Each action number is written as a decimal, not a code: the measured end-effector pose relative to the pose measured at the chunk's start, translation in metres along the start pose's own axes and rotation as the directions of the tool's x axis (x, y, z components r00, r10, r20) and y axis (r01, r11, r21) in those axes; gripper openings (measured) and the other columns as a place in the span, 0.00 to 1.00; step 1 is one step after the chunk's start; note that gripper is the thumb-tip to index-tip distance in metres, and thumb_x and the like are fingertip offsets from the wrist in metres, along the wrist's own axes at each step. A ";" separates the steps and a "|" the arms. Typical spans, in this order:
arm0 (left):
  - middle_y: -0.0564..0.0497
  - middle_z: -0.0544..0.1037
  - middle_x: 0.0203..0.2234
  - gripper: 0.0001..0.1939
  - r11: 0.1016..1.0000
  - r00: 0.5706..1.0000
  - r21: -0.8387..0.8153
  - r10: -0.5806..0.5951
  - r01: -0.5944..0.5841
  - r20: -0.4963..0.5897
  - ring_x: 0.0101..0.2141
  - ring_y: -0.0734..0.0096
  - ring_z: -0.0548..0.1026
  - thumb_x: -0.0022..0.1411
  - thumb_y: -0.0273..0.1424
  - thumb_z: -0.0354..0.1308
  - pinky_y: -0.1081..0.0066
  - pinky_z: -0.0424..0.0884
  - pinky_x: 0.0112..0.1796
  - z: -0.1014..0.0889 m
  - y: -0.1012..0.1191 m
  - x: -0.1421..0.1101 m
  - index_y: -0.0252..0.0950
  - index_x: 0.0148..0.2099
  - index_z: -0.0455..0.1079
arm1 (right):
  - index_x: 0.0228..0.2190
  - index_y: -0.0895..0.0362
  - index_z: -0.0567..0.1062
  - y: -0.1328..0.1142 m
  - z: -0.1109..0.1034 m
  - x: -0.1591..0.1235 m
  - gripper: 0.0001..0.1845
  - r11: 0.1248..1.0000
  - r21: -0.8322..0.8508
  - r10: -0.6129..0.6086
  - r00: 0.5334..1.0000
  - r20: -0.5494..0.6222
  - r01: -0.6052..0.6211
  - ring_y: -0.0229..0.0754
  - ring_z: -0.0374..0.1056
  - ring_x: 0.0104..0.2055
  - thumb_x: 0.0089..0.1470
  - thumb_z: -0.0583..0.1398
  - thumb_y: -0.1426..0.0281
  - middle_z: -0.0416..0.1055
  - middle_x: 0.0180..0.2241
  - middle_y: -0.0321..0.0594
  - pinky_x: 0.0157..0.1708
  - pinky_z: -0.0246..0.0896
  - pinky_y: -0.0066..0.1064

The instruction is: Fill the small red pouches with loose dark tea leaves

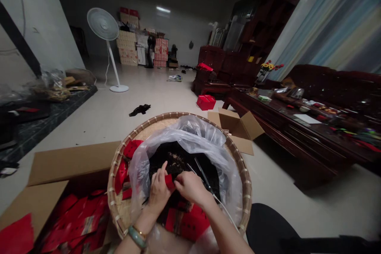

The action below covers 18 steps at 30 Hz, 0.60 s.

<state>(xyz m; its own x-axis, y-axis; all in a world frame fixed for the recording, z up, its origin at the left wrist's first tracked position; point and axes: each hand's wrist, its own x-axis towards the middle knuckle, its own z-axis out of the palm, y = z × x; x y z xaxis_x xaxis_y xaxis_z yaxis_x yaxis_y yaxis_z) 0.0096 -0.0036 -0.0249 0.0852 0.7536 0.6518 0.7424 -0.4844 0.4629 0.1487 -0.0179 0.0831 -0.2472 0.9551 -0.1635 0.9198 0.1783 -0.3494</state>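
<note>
from my remote feed, the small red packet sits at 12 o'clock between the left hand and the right hand, its long axis slanting down to the right. the left fingers pinch it nearly closed; the right hand curls against its far end, though i can't tell if it grips. scissors lie at 1 o'clock on dark loose tea inside the plastic bag, which lines the woven bamboo tray.
</note>
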 end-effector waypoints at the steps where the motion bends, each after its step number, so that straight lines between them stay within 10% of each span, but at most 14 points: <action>1: 0.43 0.72 0.36 0.31 1.000 0.999 -0.024 -0.012 0.012 0.032 0.36 0.61 0.72 0.58 0.27 0.51 0.62 0.69 0.39 0.000 -0.001 0.000 0.31 0.63 0.47 | 0.30 0.52 0.79 0.001 0.000 0.001 0.13 1.000 -0.001 0.007 1.000 0.026 -0.007 0.41 0.72 0.34 0.52 0.54 0.68 0.77 0.30 0.39 0.28 0.54 0.26; 10: 0.47 0.79 0.35 0.33 0.994 0.964 -0.096 -0.022 0.049 0.265 0.32 0.63 0.76 0.55 0.27 0.54 0.66 0.70 0.36 -0.001 -0.002 -0.001 0.38 0.62 0.50 | 0.29 0.52 0.80 -0.002 0.008 0.010 0.11 0.993 -0.114 0.028 0.998 -0.052 -0.034 0.43 0.72 0.33 0.49 0.56 0.72 0.77 0.30 0.41 0.28 0.54 0.27; 18: 0.51 0.80 0.31 0.34 0.944 0.950 -0.213 -0.202 0.254 0.240 0.27 0.66 0.78 0.55 0.36 0.56 0.73 0.70 0.29 -0.018 0.009 0.012 0.38 0.62 0.52 | 0.36 0.54 0.77 0.001 -0.004 0.002 0.13 0.945 0.115 -0.283 0.943 -0.175 0.305 0.37 0.68 0.36 0.58 0.52 0.71 0.74 0.36 0.39 0.35 0.55 0.24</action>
<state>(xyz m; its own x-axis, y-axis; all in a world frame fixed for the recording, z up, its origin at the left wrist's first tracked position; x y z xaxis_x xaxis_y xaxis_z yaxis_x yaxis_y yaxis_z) 0.0054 -0.0064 -0.0025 0.0905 0.9198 0.3818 0.5809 -0.3601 0.7300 0.1502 -0.0151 0.0862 -0.4405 0.8915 0.1059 0.7593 0.4329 -0.4859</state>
